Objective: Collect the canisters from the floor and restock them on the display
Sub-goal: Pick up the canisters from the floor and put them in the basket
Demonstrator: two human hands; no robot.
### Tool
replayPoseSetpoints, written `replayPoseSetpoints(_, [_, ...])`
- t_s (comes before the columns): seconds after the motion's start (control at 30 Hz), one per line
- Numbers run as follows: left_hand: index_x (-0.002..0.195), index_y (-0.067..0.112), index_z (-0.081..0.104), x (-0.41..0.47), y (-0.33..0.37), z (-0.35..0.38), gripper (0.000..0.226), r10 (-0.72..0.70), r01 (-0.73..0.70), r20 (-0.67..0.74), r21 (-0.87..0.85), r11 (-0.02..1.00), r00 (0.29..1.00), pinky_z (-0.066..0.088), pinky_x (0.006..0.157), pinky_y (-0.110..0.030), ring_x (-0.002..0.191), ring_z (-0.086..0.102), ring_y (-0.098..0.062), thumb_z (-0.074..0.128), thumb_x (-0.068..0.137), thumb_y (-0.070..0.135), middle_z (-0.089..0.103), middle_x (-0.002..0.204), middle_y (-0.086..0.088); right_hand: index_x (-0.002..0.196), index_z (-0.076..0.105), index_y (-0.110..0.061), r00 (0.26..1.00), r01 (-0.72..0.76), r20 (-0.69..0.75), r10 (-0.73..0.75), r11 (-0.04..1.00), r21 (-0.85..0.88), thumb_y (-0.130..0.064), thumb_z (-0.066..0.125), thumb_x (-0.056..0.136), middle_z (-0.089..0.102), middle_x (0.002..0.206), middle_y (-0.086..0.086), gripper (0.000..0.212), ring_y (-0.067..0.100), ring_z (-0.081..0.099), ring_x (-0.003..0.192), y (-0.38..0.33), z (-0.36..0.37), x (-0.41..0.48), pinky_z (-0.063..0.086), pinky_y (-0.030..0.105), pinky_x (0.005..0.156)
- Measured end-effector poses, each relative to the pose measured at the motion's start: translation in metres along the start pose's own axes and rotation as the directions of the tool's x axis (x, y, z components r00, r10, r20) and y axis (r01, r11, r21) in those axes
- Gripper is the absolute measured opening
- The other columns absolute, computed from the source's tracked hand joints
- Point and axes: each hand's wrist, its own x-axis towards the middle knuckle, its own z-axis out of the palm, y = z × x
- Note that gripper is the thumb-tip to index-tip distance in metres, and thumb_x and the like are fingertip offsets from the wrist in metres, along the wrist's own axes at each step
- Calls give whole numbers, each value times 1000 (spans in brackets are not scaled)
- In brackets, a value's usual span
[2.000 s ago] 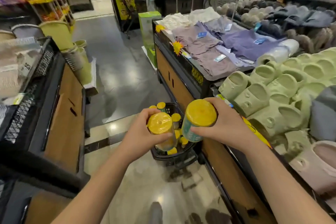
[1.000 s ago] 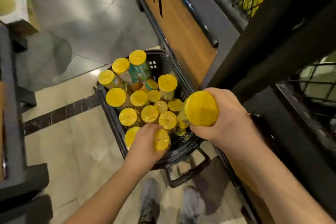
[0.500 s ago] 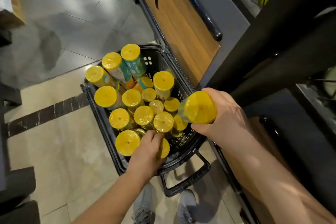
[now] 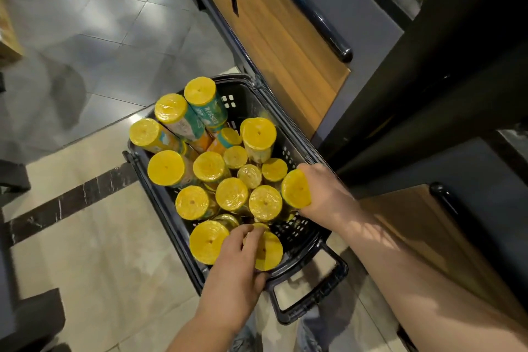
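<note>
Down on the floor beside the display base point(image 4: 285, 46), canisters point(image 4: 231, 194) stand packed in a black basket point(image 4: 297, 230), yellow lids up, long axes near vertical. Right hand point(image 4: 325, 194) wraps a tilted canister point(image 4: 295, 190) against the basket's right wall. Left hand point(image 4: 237, 260), nearer the body, curls fingers over the near canister point(image 4: 270, 251) directly below it; lifting it likely needs a straight upward pull.

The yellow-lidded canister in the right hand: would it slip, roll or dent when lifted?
Likely a bit slippery: the canister has glossy, wrinkled wrap over its lid. Probably stiff: the right hand grips its side with no visible denting. Laid flat it would likely roll, being round; several lean in the basket.
</note>
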Motion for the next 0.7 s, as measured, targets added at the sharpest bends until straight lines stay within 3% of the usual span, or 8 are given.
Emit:
replayPoseSetpoints(0.2, [149, 35, 36, 1, -6, -26, 74, 15, -21, -114, -51, 998, 993, 48, 101, -28, 138, 33, -8, 76, 87, 36, 27, 149, 19, 137, 38, -33, 1000, -23, 4, 23, 998, 55, -19, 78, 77, 40, 131, -1, 74, 29, 53, 120, 7, 12, 9, 49, 50, 98])
replayPoseSetpoints(0.3, [145, 34, 42, 4, -3, -44, 68, 28, -35, -158, -43, 998, 987, 47, 101, -27, 135, 36, -6, 76, 86, 37, 32, 145, 20, 154, 24, -29, 994, -61, 87, 63, 998, -31, -24, 84, 77, 34, 147, 1, 98, 30, 41, 136, 3, 5, 10, 41, 50, 109])
replayPoseSetpoints(0.37, [142, 33, 46, 9, -2, -60, 66, 35, -39, -180, -18, 999, 983, 47, 99, -27, 133, 39, -8, 78, 84, 35, 36, 142, 18, 157, 19, -25, 990, -59, 123, 68, 995, -77, -29, 84, 78, 32, 152, 4, 103, 31, 36, 141, -5, -7, 8, 38, 49, 112])
replayPoseSetpoints(0.57, [139, 27, 51, 25, 23, -149, 65, 77, -61, -256, 69, 996, 964, 46, 105, -39, 132, 45, -17, 79, 82, 39, 44, 140, 10, 144, 45, -30, 996, 38, -82, -40, 999, -26, -41, 67, 91, 49, 137, -2, 58, 25, 49, 127, -58, -90, -28, 48, 42, 99])
replayPoseSetpoints(0.7, [135, 25, 55, 26, 75, -233, 61, 166, -138, -313, 111, 984, 935, 45, 106, -44, 127, 49, -20, 80, 81, 36, 49, 135, 7, 142, 46, -30, 962, 143, -241, -133, 989, 26, -42, 66, 93, 49, 137, -3, 54, 21, 48, 127, -100, -169, -73, 48, 44, 101])
